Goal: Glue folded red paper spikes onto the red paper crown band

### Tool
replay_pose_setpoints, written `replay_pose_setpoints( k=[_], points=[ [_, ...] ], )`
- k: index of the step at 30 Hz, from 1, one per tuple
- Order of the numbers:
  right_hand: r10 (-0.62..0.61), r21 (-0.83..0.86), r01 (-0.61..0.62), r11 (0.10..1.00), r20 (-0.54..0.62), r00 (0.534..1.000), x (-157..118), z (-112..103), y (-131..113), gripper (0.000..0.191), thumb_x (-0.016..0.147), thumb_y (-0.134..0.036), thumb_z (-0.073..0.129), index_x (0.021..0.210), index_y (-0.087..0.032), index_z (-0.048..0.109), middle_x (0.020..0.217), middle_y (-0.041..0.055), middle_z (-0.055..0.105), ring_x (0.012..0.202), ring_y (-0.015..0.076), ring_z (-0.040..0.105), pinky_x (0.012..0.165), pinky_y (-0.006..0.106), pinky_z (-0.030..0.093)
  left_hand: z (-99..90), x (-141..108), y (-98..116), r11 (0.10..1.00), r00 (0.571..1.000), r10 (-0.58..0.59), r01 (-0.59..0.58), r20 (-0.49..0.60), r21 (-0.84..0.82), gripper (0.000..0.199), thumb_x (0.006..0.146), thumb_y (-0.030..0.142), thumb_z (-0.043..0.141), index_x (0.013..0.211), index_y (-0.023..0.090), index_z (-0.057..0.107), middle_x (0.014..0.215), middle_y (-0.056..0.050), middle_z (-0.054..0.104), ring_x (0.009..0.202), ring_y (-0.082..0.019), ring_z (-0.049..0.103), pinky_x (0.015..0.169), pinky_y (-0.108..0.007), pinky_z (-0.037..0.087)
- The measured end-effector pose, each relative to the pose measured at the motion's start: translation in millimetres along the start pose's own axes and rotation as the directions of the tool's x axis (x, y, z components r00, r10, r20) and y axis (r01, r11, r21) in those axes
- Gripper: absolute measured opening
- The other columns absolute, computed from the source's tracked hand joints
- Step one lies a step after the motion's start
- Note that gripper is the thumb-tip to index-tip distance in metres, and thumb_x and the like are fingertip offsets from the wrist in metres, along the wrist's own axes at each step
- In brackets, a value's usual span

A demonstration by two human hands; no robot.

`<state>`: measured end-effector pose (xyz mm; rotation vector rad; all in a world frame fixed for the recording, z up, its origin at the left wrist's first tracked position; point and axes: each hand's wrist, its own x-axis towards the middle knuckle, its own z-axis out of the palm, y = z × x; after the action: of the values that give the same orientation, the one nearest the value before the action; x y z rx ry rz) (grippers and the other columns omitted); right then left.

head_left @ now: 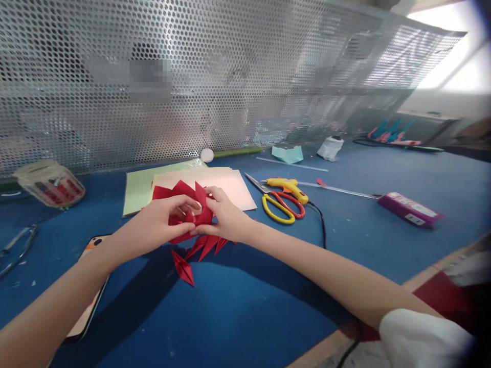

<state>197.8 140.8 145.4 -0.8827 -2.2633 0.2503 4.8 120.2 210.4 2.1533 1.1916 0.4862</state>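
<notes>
Both my hands close around a red folded-paper piece [205,214] with pointed tips, above the blue table. My left hand [164,217] pinches it from the left, thumb against its lower edge. From the right, my right hand [226,214] grips it, with the thumb meeting the left thumb. Just below lie several loose folded red paper pieces [183,268], slim and pointed. Behind the hands, red paper points stand in front of the cream paper sheets [238,186]. My fingers hide part of the folded piece.
Scissors [278,204] with red and yellow handles and a yellow glue gun [287,188] lie to the right, near a purple box [408,208]. A phone [88,301] rests under my left forearm. A clear jar [49,184] stands left, before a perforated metal panel [230,76].
</notes>
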Motion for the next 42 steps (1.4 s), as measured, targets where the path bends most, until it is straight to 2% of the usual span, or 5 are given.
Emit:
replay_pose_setpoints(
  k=[4, 12, 20, 27, 42],
  points=[
    [-0.003, -0.008, 0.003, 1.0, 0.005, 1.0, -1, 0, 1, 0.053, 0.072, -0.044, 0.073, 0.113, -0.013, 0.058, 0.12, 0.0152, 0.045, 0.116, 0.0287, 0.041, 0.099, 0.047, 0.041, -0.2, 0, 1, 1.0, 0.999, -0.015, 0.016, 0.043, -0.022, 0.039, 0.071, 0.031, 0.066, 0.107, 0.025, 0.054, 0.106, -0.004, 0.067, 0.092, -0.021, 0.067, 0.08, -0.035, 0.055],
    [-0.004, -0.023, 0.005, 1.0, 0.01, 1.0, -2, 0, -1, 0.055, 0.072, -0.049, 0.072, 0.111, -0.013, 0.059, 0.122, 0.0151, 0.045, 0.118, 0.0284, 0.04, 0.101, 0.046, 0.04, 2.2, 2, 0, 0.993, 0.994, -0.05, 0.06, 0.098, -0.101, 0.032, 0.07, 0.03, 0.067, 0.099, 0.023, 0.053, 0.103, -0.004, 0.065, 0.093, -0.02, 0.066, 0.075, -0.031, 0.055],
    [0.022, -0.027, -0.023, 0.999, -0.004, 1.0, -3, 0, -1, 0.057, 0.073, -0.048, 0.071, 0.116, -0.013, 0.056, 0.123, 0.0149, 0.044, 0.117, 0.0289, 0.041, 0.1, 0.048, 0.04, -0.3, 8, -15, 0.985, 0.992, -0.055, 0.073, 0.113, -0.158, 0.033, 0.069, 0.028, 0.069, 0.1, 0.025, 0.058, 0.104, -0.002, 0.067, 0.088, -0.018, 0.066, 0.072, -0.028, 0.054],
    [0.055, -0.031, -0.056, 0.998, -0.018, 0.998, -3, -2, -4, 0.061, 0.074, -0.051, 0.069, 0.116, -0.009, 0.056, 0.12, 0.0147, 0.045, 0.115, 0.0277, 0.042, 0.1, 0.043, 0.041, -2.8, 9, -15, 0.982, 0.988, -0.08, 0.101, 0.135, -0.162, 0.013, 0.069, 0.03, 0.069, 0.077, 0.021, 0.062, 0.086, 0.0, 0.072, 0.083, -0.018, 0.067, 0.067, -0.027, 0.052],
    [0.05, -0.012, -0.05, 0.999, -0.051, 0.997, -5, 2, -2, 0.056, 0.073, -0.049, 0.071, 0.114, -0.014, 0.057, 0.12, 0.0135, 0.046, 0.116, 0.0289, 0.042, 0.099, 0.047, 0.042, -1.4, 8, -13, 0.986, 0.99, -0.083, 0.098, 0.116, -0.135, 0.01, 0.069, 0.025, 0.067, 0.078, 0.023, 0.063, 0.085, 0.002, 0.072, 0.08, -0.015, 0.066, 0.065, -0.024, 0.049]
  ],
)
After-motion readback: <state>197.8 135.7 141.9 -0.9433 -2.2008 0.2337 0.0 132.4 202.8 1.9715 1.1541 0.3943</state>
